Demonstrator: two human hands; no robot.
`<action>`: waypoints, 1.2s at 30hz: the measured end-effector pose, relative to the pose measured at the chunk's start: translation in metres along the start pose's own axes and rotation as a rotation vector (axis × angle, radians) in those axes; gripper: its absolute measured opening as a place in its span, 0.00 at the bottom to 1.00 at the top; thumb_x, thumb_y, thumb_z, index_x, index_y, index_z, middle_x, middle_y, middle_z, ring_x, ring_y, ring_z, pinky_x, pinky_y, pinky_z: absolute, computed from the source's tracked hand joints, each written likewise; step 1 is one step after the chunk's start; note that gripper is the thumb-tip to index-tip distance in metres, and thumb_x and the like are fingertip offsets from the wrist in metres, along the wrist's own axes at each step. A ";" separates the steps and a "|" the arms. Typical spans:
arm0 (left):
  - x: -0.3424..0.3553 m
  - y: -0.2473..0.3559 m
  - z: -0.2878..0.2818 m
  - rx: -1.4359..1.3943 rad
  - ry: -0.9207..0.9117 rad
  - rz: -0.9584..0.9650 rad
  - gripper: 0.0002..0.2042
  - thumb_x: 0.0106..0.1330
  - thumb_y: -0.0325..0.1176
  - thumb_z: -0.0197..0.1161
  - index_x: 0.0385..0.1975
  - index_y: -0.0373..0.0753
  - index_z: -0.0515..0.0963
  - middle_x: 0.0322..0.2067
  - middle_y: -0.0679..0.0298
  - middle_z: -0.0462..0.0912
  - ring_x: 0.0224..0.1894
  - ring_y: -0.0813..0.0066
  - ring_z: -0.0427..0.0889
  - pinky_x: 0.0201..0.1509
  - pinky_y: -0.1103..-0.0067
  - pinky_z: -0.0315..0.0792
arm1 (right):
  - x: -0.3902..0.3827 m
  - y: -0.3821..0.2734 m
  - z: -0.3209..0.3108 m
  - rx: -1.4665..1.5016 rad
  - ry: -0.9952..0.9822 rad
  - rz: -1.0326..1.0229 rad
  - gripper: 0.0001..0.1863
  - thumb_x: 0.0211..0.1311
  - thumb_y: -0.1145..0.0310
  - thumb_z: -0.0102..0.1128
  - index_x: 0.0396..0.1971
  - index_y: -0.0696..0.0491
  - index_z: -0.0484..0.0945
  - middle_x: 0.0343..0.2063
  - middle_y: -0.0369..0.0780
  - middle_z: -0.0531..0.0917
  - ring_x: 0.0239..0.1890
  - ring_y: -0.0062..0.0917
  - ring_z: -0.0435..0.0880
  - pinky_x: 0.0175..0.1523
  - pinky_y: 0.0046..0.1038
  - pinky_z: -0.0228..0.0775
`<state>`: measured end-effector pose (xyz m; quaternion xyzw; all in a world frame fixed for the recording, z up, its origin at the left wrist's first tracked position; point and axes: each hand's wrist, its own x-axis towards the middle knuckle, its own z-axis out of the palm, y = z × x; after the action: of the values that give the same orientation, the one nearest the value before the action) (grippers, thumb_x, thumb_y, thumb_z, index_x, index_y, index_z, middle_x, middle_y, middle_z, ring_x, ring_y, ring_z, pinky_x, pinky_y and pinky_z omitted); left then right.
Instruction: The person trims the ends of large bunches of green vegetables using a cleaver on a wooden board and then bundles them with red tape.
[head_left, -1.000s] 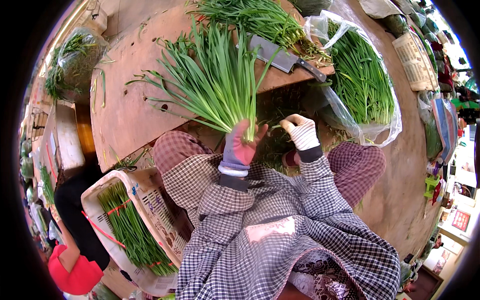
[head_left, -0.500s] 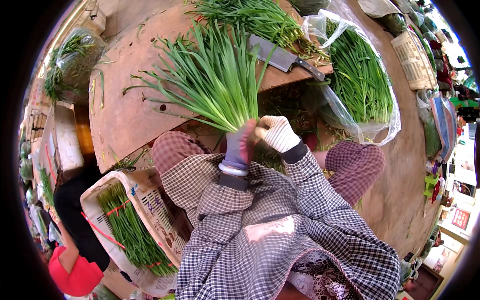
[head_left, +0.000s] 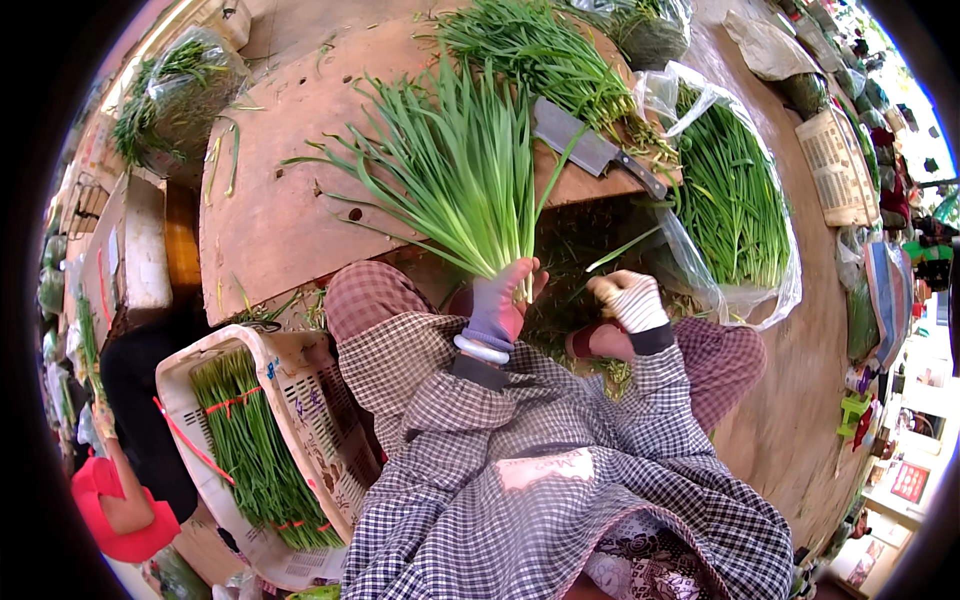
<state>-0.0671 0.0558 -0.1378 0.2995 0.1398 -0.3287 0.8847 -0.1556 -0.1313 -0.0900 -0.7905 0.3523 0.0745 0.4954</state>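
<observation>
My left hand (head_left: 500,298), in a purple glove with bare fingertips, is closed around the pale stem ends of a bunch of garlic chives (head_left: 465,180). The green leaves fan out over the brown board (head_left: 270,230). My right hand (head_left: 628,300), in a white striped glove, is apart from the bunch at its right. Its fingers are loosely curled, and no held thing shows in them. A single loose green leaf (head_left: 625,250) is just above those fingers, seemingly apart from them. Beyond, a cleaver (head_left: 585,138) lies on the board beside a pile of chives (head_left: 530,50).
A plastic bag of chives (head_left: 735,200) stands at the right. On the left, a white crate (head_left: 265,350) holds tied green bundles (head_left: 250,440). A bagged green bunch (head_left: 175,95) sits at the far left. Leaf scraps (head_left: 610,375) lie below the board. Another person's red clothing (head_left: 120,510) shows lower left.
My right hand has left the stem ends and moved right and down. A loose leaf now appears near it. My left hand still grips the bunch; the whole view has shifted slightly.
</observation>
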 end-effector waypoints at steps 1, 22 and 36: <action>-0.001 -0.002 0.007 0.020 0.019 0.015 0.09 0.60 0.28 0.63 0.38 0.32 0.76 0.29 0.63 0.81 0.30 0.76 0.81 0.48 0.71 0.79 | 0.008 0.016 0.014 0.039 0.017 -0.102 0.28 0.46 0.56 0.70 0.40 0.64 0.79 0.25 0.45 0.83 0.27 0.26 0.82 0.34 0.26 0.75; -0.037 0.005 0.031 1.776 -0.229 0.266 0.53 0.51 0.47 0.69 0.67 0.27 0.38 0.42 0.40 0.77 0.42 0.46 0.79 0.45 0.65 0.74 | 0.021 -0.027 0.060 0.638 -0.040 -0.250 0.16 0.47 0.70 0.66 0.38 0.59 0.81 0.32 0.35 0.84 0.31 0.16 0.78 0.38 0.23 0.72; -0.020 -0.015 0.010 0.455 -0.165 0.012 0.26 0.62 0.34 0.63 0.58 0.33 0.65 0.46 0.64 0.77 0.43 0.79 0.78 0.49 0.80 0.73 | 0.014 -0.033 0.058 0.627 -0.125 -0.377 0.15 0.52 0.68 0.64 0.36 0.62 0.80 0.27 0.38 0.84 0.27 0.19 0.79 0.36 0.24 0.72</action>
<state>-0.0916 0.0506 -0.1275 0.4641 -0.0123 -0.3697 0.8048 -0.1110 -0.0809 -0.1017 -0.6452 0.1754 -0.0816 0.7391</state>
